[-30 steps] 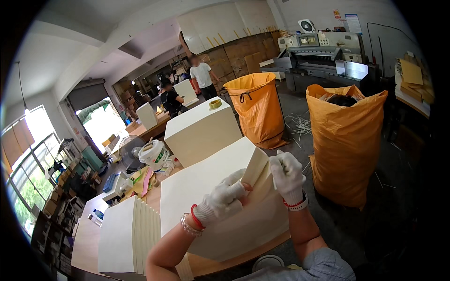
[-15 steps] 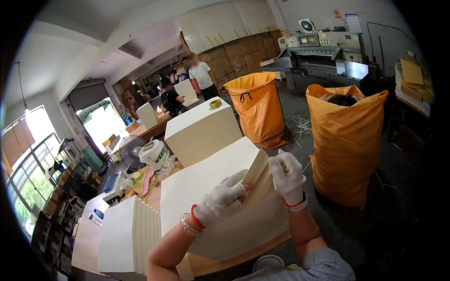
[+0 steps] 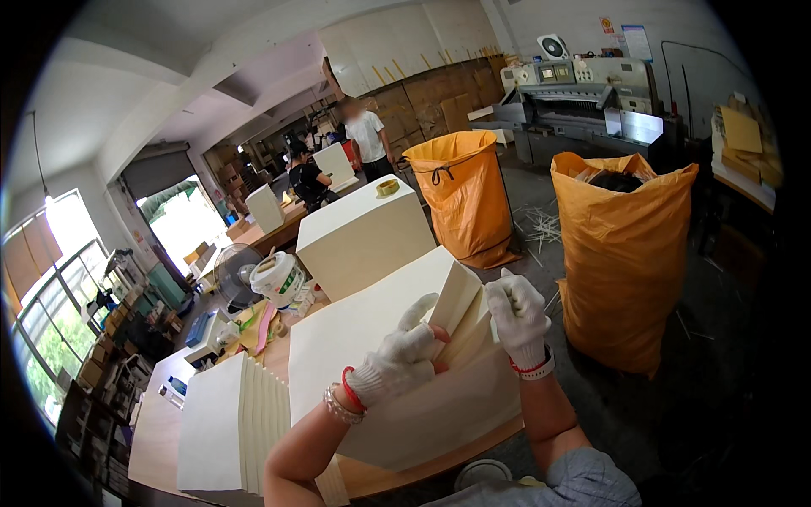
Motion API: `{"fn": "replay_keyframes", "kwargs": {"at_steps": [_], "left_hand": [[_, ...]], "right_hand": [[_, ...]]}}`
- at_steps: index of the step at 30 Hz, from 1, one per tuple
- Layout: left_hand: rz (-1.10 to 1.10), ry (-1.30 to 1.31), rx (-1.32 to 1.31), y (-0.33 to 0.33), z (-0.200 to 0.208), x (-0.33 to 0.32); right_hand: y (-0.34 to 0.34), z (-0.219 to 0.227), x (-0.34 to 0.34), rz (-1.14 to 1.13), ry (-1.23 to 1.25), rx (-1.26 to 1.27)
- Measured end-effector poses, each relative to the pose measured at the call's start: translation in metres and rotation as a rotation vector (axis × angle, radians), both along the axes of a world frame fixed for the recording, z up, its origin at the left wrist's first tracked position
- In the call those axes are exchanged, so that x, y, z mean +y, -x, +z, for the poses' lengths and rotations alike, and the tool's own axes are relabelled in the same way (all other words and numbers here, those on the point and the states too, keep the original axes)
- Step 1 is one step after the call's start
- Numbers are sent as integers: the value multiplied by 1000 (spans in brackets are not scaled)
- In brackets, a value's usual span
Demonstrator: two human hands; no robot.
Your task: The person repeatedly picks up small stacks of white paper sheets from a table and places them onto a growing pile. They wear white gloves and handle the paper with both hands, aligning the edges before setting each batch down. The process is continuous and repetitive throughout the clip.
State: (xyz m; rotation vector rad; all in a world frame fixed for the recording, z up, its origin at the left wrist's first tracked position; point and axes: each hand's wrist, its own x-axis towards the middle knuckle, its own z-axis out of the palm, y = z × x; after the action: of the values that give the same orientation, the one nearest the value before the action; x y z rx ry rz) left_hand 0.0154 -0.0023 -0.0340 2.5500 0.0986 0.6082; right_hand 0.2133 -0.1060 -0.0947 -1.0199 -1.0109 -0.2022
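A thick stack of large cream paper sheets [image 3: 372,313] lies in front of me, its near right corner fanned into separate bundles. My left hand [image 3: 401,351], in a white glove with bare fingertips, rests at the near edge. Its fingers are apart and touch the sheet edges beside the gap. My right hand [image 3: 517,317], gloved and closed, pinches sheets at the stack's right corner; the exact number is hidden.
Behind stands a taller paper stack [image 3: 363,232] with a tape roll [image 3: 388,188] on top. Another stack [image 3: 211,422] is at left, near a white bucket [image 3: 277,279] and a fan [image 3: 236,275]. Orange sacks [image 3: 621,270] stand to the right. Two people are farther back.
My left fingers have shifted slightly at the stack's edge, and the gap between the paper bundles there is wider. My right hand has barely moved. The standing person has shifted slightly right.
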Motion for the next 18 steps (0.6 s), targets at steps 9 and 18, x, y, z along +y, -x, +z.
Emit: {"fn": "replay_keyframes", "kwargs": {"at_steps": [9,18], "left_hand": [[144,-434,-143,15,11,-20],[172,-720,-107,3,-24,-13]], "right_hand": [[43,2,-30,-75,335,-815],[48,-11,-28,-99,311,-635]]}}
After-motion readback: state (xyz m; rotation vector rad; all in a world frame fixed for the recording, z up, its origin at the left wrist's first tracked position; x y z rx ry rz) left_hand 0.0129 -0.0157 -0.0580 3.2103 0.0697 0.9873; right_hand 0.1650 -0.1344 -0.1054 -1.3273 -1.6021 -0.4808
